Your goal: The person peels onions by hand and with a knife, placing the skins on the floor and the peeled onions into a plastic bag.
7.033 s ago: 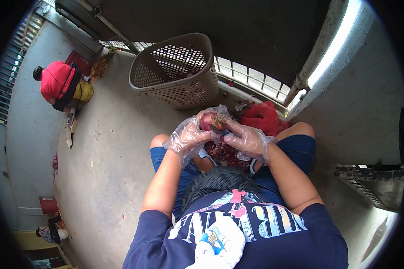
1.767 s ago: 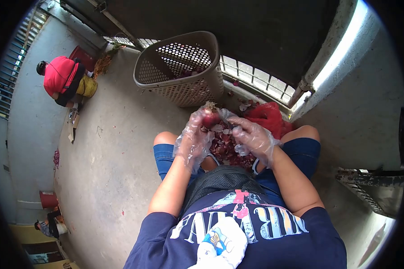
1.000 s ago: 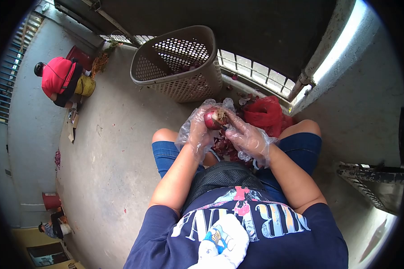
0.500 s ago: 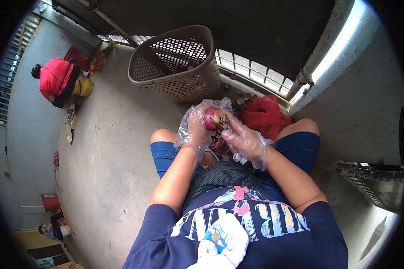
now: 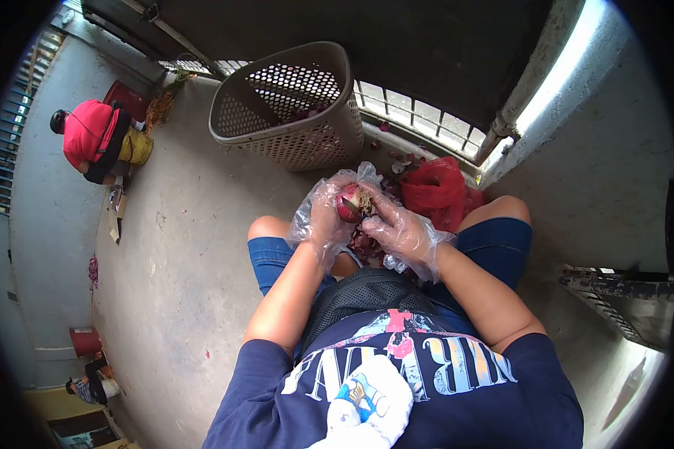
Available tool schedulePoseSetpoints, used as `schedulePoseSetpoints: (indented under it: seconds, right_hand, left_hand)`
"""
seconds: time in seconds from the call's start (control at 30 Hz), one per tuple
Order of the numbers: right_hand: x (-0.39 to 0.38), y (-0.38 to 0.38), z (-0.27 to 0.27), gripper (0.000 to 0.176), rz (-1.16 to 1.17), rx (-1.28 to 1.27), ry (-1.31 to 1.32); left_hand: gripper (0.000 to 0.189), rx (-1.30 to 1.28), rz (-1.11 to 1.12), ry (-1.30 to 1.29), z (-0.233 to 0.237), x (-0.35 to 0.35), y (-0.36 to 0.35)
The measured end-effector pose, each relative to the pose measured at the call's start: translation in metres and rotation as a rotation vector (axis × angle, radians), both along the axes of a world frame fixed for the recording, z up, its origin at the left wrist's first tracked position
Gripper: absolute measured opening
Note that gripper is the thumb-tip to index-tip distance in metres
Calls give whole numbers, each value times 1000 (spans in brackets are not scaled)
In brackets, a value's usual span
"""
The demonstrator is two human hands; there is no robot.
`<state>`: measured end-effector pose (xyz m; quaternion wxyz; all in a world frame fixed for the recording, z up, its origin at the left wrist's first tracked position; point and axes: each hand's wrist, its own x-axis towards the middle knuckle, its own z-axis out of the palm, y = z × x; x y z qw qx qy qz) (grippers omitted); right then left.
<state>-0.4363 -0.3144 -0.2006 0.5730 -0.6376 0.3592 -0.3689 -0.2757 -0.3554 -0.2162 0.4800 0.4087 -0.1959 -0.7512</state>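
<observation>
The onion (image 5: pixel 350 203) was round, shiny and dark red, with a pale top and a tuft of dry, stringy roots. In the head view, there was one onion in the hands, held up over the floor (image 5: pixel 172 262) in front of the person's knees. The left hand (image 5: pixel 323 218) was wrapped around its left side, and the right hand (image 5: pixel 403 233) had its fingers bent against the root side. Thin, clear, crinkly plastic covered both hands. The two arms reached forward, with the elbows bent and out to the sides. Something small and dark was by the right fingers, too hidden to name.

Under the hands was a pile of thin, papery, dark red skins (image 5: pixel 367 245), too many to count. One red net bag (image 5: pixel 433 196), soft and crumpled, lay to the right of the pile, near the floor's edge by the metal bars (image 5: pixel 416 112). One big brown basket (image 5: pixel 307 150), full of little holes, stood near that same edge, with purple-red bits inside.

Two other people were well apart: a person in a red top (image 5: pixel 90 135) by the left edge, and a person in a striped top (image 5: pixel 88 389) near the bottom left corner.
</observation>
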Motion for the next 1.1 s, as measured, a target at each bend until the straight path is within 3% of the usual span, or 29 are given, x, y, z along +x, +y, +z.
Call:
schedulePoseSetpoints:
  seconds: [0.07, 0.1, 0.17, 0.3, 0.47, 0.7, 0.77, 0.83, 0.9, 0.93, 0.97, 1.03, 1.07, 1.1]
  right_hand:
    - [1, -2, -1, 64, -9, 15, 23]
    - [3, -3, -7, 63, -26, 15, -10]
    - [6, -4, -14, 62, -43, 18, -44]
    - [7, -5, -13, 60, -34, 69, -137]
    - [12, -6, -17, 58, -52, 123, -244]
    - [13, -4, -10, 55, -154, 214, -197]
    - [10, -9, -15, 55, -179, 252, -229]
    - [-1, -13, -15, 56, -161, 483, -437]
    - [1, -11, -13, 58, -253, 508, -444]
    - [2, -11, -12, 58, -243, 476, -393]
    - [3, -10, -11, 59, -229, 448, -342]
    - [-3, -8, 3, 59, -150, 465, -335]
    - [-6, -8, 7, 59, -71, 477, -326]
    - [-7, -9, 6, 59, -62, 475, -325]
  left_hand:
    - [23, -710, 1, -871, -39, 10, -5]
    - [23, -711, 2, -870, -39, 10, -5]
    - [23, -890, 27, -1147, -38, 11, -3]
    - [16, -825, 111, -1070, -21, 2, 6]
    - [33, -965, 67, -1347, 18, -6, 12]
    - [34, -842, 136, -1437, 1, -13, 7]
    - [33, -538, 210, -809, -11, -16, 1]
    - [40, -524, 124, -836, 4, -18, 8]
    - [50, -1101, 74, -1249, 11, -15, 15]
    - [60, -1001, -1, -1172, 1, -10, 17]
    - [60, -1000, -2, -1174, -2, -5, 18]
    - [58, -693, -106, -1055, 18, -4, 23]
    - [53, -571, -56, -654, -4, 1, 18]
    - [53, -571, -47, -657, -3, 2, 19]
